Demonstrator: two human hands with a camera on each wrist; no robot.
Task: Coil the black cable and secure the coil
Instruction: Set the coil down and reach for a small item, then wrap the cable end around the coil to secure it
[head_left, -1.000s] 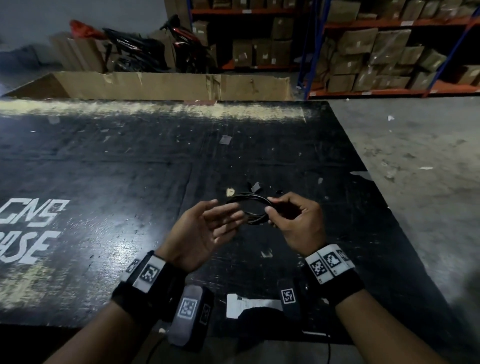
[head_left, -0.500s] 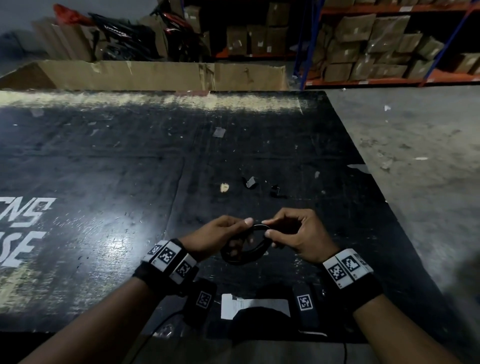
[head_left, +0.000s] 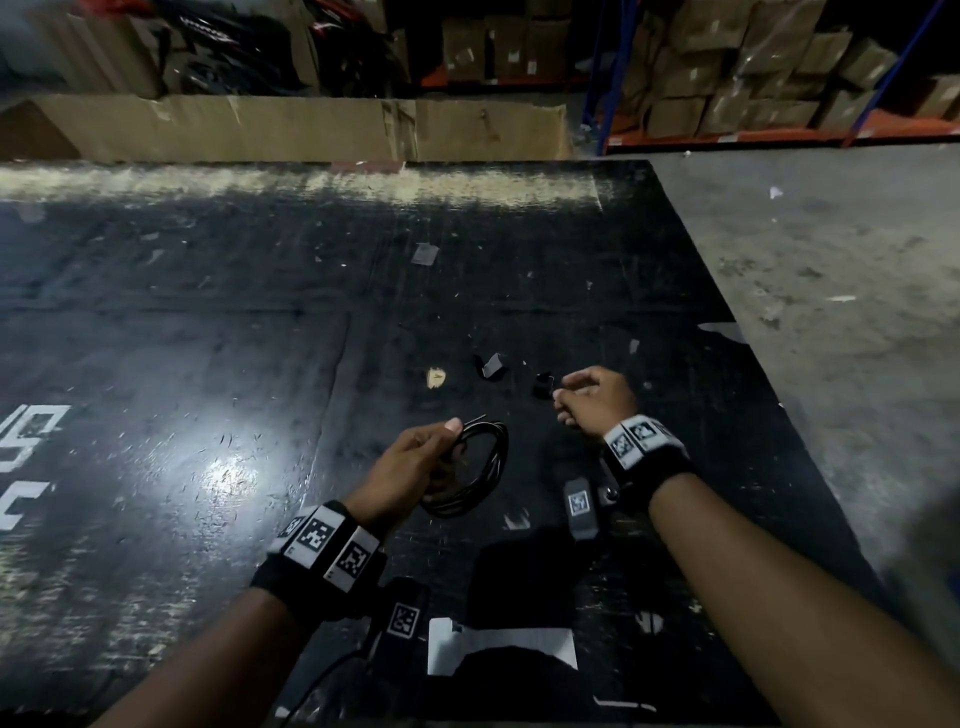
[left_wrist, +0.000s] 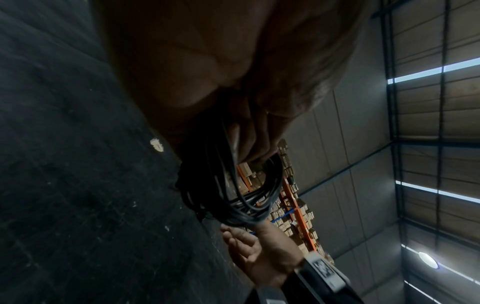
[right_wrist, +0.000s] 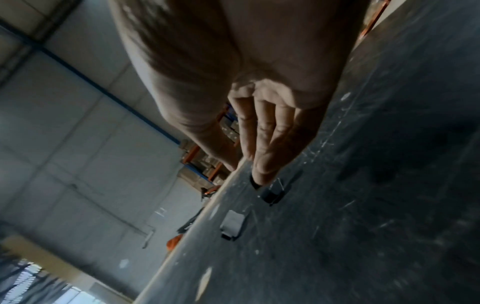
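Observation:
The black cable (head_left: 480, 467) is wound into a small coil of several loops. My left hand (head_left: 451, 441) grips one side of it, thumb on top, just above the black table (head_left: 208, 338). In the left wrist view the coil (left_wrist: 241, 201) hangs below my curled left fingers (left_wrist: 255, 142). My right hand (head_left: 563, 402) is off the coil, farther right, its fingertips beside a small black strap piece (head_left: 543, 385). In the right wrist view its straight fingers (right_wrist: 262, 164) point down at that strap piece (right_wrist: 271, 194). Whether they touch it is unclear.
A second small black strap piece (head_left: 491, 366) and a pale scrap (head_left: 435, 378) lie just beyond the coil. A white label (head_left: 498, 647) sits near the table's front edge. The table's right edge drops to grey floor (head_left: 831, 312). A long cardboard box (head_left: 311, 130) lines the far edge.
My right hand let go of the coil and moved right and away toward the small strap piece. My left hand now holds the coil alone.

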